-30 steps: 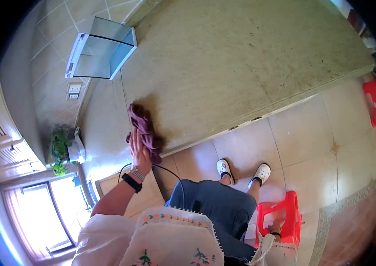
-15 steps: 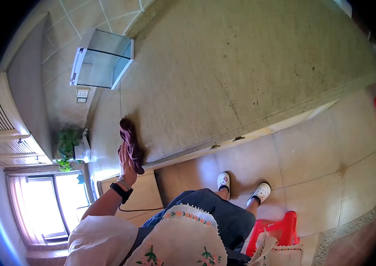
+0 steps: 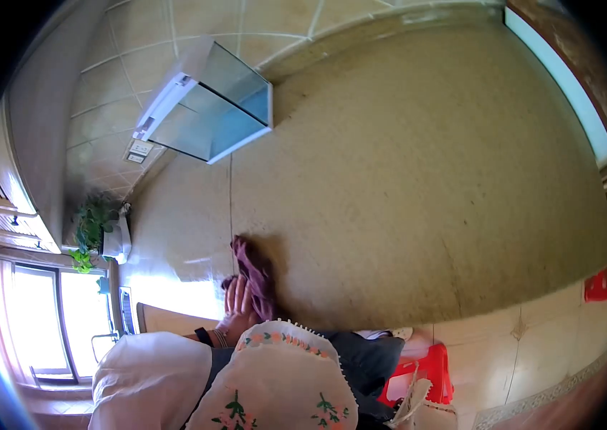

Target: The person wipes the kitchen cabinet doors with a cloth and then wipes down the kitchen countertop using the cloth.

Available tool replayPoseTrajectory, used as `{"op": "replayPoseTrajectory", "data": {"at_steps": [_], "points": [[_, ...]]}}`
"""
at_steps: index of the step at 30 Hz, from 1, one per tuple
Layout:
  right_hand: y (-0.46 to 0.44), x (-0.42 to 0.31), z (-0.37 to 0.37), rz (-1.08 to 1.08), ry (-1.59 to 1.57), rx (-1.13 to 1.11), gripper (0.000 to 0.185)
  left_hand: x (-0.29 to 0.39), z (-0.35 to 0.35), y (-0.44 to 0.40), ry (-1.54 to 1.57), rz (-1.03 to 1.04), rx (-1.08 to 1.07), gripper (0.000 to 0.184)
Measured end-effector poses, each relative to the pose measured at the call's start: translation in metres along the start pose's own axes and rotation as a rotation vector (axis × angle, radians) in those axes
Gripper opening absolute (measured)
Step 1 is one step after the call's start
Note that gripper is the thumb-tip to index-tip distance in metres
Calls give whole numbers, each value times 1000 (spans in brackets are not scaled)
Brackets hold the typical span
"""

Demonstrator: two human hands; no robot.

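Observation:
My left hand (image 3: 241, 304) rests on a dark purple cloth (image 3: 259, 276) at the near left part of the countertop (image 3: 382, 172). Its fingers are stretched over the cloth's left side, pressing it against the surface. Bunched folds of the cloth reach up and to the right of the fingers. A dark band and bracelets circle the wrist. My right hand is out of view.
A glass tank (image 3: 225, 107) stands on the counter against the tiled wall. A potted plant (image 3: 99, 222) sits at the left near the window (image 3: 53, 322). Red stools (image 3: 429, 373) stand on the tiled floor, and a white-edged panel (image 3: 561, 82) borders the far right.
The view has swung, showing more of the counter's far side and less of the floor. My left hand and the cloth have come closer to my body.

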State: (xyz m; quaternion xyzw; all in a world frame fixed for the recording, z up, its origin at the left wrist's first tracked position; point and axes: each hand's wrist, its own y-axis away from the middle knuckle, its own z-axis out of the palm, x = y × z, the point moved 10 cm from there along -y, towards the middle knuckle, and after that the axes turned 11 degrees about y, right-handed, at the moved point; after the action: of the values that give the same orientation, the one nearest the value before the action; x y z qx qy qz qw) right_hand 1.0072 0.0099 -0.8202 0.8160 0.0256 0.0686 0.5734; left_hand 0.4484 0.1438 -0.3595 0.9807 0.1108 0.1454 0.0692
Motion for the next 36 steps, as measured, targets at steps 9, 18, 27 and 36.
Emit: {"op": "replayPoseTrajectory", "data": {"at_steps": [9,18,27,36], "points": [[-29,-27,-85,-36,41,42,51,0,-12,-3,-51,46,-25,63],[-50,-48,-159,-92,154,61,51,-3,-21,21,-101,44,-24,63],[-69,-66,-214,-118,240,167,51,-2,13,15,-187,61,150,63],[-50,-108,-325,-277,182,518,51,12,-11,-8,38,-97,192,62]]}}
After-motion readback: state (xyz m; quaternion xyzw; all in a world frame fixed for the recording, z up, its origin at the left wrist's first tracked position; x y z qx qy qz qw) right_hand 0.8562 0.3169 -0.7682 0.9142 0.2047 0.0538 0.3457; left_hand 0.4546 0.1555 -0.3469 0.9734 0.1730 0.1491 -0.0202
